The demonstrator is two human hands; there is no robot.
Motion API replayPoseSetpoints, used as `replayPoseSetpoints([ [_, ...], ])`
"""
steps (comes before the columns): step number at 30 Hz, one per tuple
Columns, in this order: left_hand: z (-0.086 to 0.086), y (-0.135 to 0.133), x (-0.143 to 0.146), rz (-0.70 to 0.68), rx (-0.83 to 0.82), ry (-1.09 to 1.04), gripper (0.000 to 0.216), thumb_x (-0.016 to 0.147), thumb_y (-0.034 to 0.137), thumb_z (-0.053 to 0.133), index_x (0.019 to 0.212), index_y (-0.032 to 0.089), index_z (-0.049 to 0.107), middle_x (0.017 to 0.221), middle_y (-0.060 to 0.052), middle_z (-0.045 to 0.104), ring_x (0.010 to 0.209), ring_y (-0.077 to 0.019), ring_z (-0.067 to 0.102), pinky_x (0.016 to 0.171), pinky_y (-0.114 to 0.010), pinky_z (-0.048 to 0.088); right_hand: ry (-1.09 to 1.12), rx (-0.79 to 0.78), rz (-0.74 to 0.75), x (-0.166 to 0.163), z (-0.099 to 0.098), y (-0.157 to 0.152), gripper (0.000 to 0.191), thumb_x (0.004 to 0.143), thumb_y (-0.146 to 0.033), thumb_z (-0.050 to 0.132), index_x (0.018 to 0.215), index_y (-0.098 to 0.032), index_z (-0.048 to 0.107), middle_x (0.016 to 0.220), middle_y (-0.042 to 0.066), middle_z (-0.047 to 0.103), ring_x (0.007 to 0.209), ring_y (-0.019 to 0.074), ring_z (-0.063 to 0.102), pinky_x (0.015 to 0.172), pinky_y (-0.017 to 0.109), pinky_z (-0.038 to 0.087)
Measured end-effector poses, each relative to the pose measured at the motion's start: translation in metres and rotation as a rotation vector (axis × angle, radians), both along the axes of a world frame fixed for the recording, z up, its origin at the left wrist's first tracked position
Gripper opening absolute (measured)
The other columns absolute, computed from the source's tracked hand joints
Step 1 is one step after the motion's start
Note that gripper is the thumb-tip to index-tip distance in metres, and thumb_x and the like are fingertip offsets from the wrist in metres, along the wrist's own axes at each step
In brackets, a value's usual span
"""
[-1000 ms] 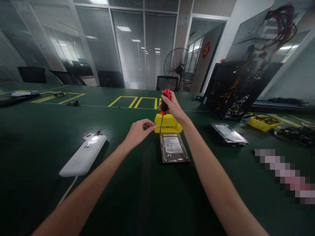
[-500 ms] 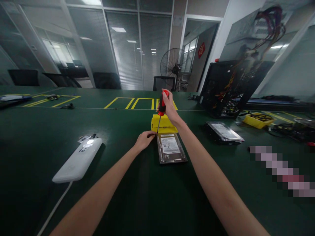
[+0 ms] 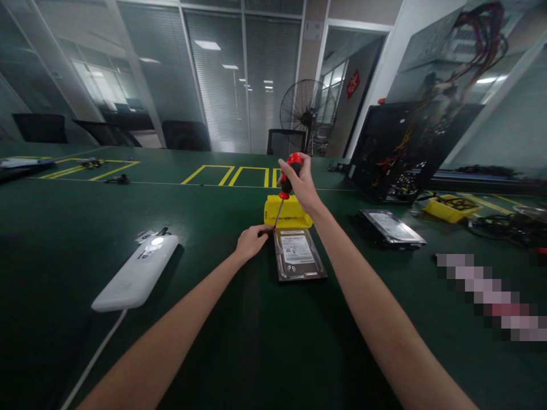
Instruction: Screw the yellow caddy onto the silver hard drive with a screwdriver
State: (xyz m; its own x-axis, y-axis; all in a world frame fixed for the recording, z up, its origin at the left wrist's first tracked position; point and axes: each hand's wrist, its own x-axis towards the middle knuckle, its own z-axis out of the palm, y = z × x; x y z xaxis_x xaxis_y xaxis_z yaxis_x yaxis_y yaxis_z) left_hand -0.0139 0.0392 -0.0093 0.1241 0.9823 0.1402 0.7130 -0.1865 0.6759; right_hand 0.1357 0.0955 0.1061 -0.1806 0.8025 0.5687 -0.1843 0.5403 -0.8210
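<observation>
Two hands (screwdriver upright) at drive

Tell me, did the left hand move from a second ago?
Yes. The left hand dropped from above the table to the hard drive's far left corner, by the screwdriver tip.

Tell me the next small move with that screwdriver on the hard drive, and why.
Probably turn the screwdriver in place. The right hand grips its red handle, its tip sits at the far left corner of the hard drive, and the left hand steadies that corner.
</observation>
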Motion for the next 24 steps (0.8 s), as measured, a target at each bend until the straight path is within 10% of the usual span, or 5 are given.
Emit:
replayPoseSetpoints([
  [4,0.002,-0.002,0.001,0.005,-0.009,-0.006,0.036,0.084,0.016,0.047,0.116,0.022,0.063,0.121,0.000,0.063,0.113,-0.0199,0.057,0.097,-0.033,0.045,-0.018,-0.012,0.031,0.000,0.000,0.002,0.051,0.084,-0.065,0.035,0.125,-0.033,0.032,0.098,0.002,0.050,0.070,0.0104,0.054,0.064,0.027,0.052],
  [15,0.002,0.002,0.001,-0.002,-0.018,0.003,0.034,0.085,0.021,0.048,0.114,0.024,0.065,0.121,0.002,0.063,0.113,-0.0196,0.057,0.098,-0.032,0.043,0.029,0.089,-0.012,-0.008,0.004,-0.010,0.062,0.071,-0.055,0.066,0.114,-0.028,0.031,0.096,0.000,0.048,0.072,0.0103,0.056,0.071,0.029,0.055],
  [24,0.003,0.001,0.001,0.015,-0.037,0.001,0.034,0.084,0.020,0.049,0.113,0.024,0.065,0.119,0.002,0.064,0.111,-0.0183,0.058,0.099,-0.031,0.043,-0.034,0.040,0.012,-0.004,0.004,-0.004,0.049,0.082,-0.067,0.038,0.114,-0.029,0.040,0.090,0.001,0.048,0.066,0.0099,0.053,0.062,0.028,0.051],
])
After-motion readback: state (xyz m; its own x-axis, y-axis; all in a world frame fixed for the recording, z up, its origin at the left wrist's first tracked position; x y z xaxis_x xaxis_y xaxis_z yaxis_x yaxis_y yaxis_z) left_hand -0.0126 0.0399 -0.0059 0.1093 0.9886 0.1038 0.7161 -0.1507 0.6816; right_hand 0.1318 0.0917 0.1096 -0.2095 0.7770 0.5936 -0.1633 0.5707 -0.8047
